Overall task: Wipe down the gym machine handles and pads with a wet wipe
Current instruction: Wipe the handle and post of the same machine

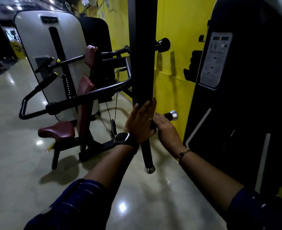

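Observation:
A tall black machine arm [143, 52] hangs in the middle of the view. My left hand [139, 121], with a smartwatch on the wrist, lies flat with straight fingers against the arm's lower end. Below it a black handle with a chrome cap [147, 159] points down. My right hand [163, 126] grips a second black handle [171, 115] that ends in a chrome cap and sticks out to the right. No wet wipe shows; whether one is under either hand I cannot tell. Higher up, a black knob [163, 45] juts from the arm.
A rowing-type machine with a maroon seat [57, 131], maroon pads [85, 87] and black levers stands to the left on a glossy floor. A yellow wall [178, 63] is behind. A black weight-stack housing with an instruction placard [215, 58] fills the right.

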Available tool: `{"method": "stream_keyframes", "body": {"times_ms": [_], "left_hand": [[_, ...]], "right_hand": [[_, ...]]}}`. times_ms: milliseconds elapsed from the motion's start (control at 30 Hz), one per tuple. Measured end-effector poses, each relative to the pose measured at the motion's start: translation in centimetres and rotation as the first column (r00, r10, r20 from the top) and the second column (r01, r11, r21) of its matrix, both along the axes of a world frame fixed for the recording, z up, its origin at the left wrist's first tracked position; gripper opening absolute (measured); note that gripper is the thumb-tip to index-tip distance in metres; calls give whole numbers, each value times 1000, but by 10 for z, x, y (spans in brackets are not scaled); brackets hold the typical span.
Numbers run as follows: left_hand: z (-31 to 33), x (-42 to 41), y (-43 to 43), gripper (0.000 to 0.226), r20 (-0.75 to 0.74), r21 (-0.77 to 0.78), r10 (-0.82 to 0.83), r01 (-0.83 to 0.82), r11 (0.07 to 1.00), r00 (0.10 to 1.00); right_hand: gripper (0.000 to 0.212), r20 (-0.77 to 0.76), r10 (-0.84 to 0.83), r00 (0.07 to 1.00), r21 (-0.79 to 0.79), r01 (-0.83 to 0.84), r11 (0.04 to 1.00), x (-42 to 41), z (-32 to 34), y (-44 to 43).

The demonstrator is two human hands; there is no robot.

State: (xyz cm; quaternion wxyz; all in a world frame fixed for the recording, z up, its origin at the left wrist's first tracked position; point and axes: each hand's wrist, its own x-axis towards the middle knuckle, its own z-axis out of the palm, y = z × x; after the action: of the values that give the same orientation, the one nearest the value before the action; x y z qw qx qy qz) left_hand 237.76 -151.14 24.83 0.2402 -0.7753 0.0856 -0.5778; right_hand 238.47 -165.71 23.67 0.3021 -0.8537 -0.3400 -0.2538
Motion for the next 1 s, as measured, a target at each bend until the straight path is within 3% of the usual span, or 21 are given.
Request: {"method": "stream_keyframes", "body": {"times_ms": [67, 133, 267, 400, 467, 567, 667, 800, 900, 1000], "left_hand": [[-2, 0, 1, 91, -15, -3, 21, -22, 1000, 1000], [-5, 1, 1, 97, -31, -4, 44, -45, 999, 999], [-8, 5, 3, 95, -35, 6, 27, -27, 1000, 999], [-6, 4, 3, 87, -19, 2, -23, 23, 1000, 1000], [-7, 3, 3, 91, -12, 9, -8, 8, 1000, 1000], [-8, 4, 3, 92, -19, 7, -12, 12, 1000, 1000], [-8, 4, 3, 91, -31, 5, -18, 18, 1000, 999], [-10, 5, 3, 95, -42, 1, -29, 30, 1000, 999], [-9, 4, 3, 91, -38, -17, -37, 37, 999, 999], [-11, 4, 2, 90, -42, -12, -27, 26, 1000, 999]], "right_hand": [[59, 140, -23, 990, -148, 44, 988, 15, -8, -15], [58, 236, -127, 964, -188, 173, 967, 34, -9, -34], [58, 59, -325, 944, -83, 329, 941, 45, 2, -29], [62, -114, -110, 987, 132, 125, 983, 13, 5, 9], [69, -5, -38, 999, 118, 39, 992, 5, -11, 7], [87, 194, 27, 981, -82, -11, 997, 14, -37, -25], [84, 182, -99, 978, -88, 117, 989, 32, -36, -40], [61, -38, -268, 963, 99, 271, 958, 34, -15, -15], [61, -116, -150, 982, 171, 168, 971, 11, -10, 10], [65, 76, -29, 997, 43, 25, 999, -1, -25, -4]]}}
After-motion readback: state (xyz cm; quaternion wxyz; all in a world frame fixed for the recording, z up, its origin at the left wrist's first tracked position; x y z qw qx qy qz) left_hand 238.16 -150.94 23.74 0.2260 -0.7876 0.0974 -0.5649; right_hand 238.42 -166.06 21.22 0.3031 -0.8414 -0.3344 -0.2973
